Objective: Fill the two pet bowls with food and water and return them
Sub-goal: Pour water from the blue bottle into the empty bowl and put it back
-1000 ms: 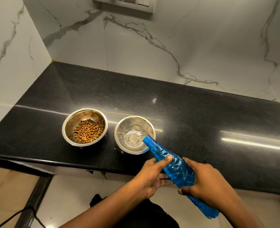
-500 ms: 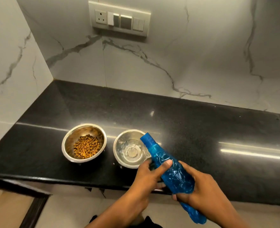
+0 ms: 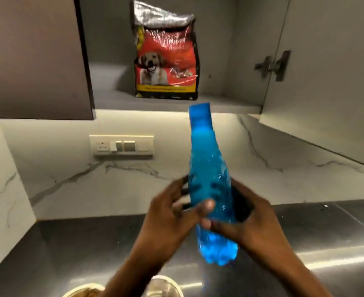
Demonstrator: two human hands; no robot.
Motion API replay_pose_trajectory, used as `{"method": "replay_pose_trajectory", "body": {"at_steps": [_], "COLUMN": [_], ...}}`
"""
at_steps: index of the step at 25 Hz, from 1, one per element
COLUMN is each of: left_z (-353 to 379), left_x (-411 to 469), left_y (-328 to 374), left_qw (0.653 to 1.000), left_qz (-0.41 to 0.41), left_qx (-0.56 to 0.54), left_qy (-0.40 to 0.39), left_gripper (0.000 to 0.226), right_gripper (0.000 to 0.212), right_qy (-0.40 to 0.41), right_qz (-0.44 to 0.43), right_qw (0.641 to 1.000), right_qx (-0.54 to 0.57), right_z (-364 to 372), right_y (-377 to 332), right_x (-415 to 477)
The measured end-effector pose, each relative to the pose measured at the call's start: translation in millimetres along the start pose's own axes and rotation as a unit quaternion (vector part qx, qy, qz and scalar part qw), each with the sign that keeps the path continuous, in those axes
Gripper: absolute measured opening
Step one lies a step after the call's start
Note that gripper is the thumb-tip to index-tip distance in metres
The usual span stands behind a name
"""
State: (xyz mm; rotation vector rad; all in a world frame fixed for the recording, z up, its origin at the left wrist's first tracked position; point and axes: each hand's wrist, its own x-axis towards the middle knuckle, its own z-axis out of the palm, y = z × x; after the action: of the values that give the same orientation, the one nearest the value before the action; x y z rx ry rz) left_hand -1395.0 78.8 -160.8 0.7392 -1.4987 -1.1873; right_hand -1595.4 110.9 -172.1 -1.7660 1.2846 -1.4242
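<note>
A blue plastic water bottle (image 3: 206,174) stands nearly upright in the air, neck up, between both my hands. My right hand (image 3: 256,221) grips its lower body from the right. My left hand (image 3: 168,215) presses on it from the left, thumb across the front. Only the rims of the two steel bowls show at the bottom edge: the food bowl (image 3: 84,291) with brown kibble on the left, the water bowl (image 3: 166,286) beside it, partly hidden by my left forearm. A red dog food bag (image 3: 166,63) stands on the open cabinet shelf above.
The black countertop (image 3: 59,249) runs below the marble backsplash. A switch panel (image 3: 121,145) sits on the wall. The cabinet's right door (image 3: 326,82) hangs open, jutting out over the counter; the left door (image 3: 33,56) is closed.
The view has tilted up from the counter to the open cabinet. The bottle has swung from tilted over the water bowl to nearly upright and risen, still between both hands.
</note>
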Motion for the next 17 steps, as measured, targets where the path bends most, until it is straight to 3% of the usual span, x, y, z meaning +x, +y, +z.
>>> {"method": "replay_pose_trajectory", "body": {"at_steps": [4, 7, 11, 17], "left_z": [6.2, 15.6, 26.0, 46.0], "left_x": [81.3, 140.8, 206.5, 272.8], "left_y": [96.4, 154.4, 198.3, 183.1], "left_qw": [0.989, 0.981, 0.987, 0.997], "left_qz": [0.139, 0.177, 0.136, 0.061], "left_qx": [0.049, 0.066, 0.08, 0.049], "left_qy": [-0.009, -0.037, -0.043, 0.003], "left_gripper": [0.041, 0.038, 0.04, 0.034], "right_gripper": [0.094, 0.088, 0.088, 0.072], "right_qy": [0.115, 0.178, 0.213, 0.237], "right_qz": [-0.101, -0.146, -0.159, -0.124], "right_qw": [0.988, 0.973, 0.963, 0.96], "right_qx": [-0.001, 0.021, 0.037, 0.077], "right_z": [-27.4, -48.5, -66.2, -61.0], "right_y": [-72.4, -111.4, -133.2, -112.0], "right_x": [85.2, 147.4, 213.1, 267.0]}}
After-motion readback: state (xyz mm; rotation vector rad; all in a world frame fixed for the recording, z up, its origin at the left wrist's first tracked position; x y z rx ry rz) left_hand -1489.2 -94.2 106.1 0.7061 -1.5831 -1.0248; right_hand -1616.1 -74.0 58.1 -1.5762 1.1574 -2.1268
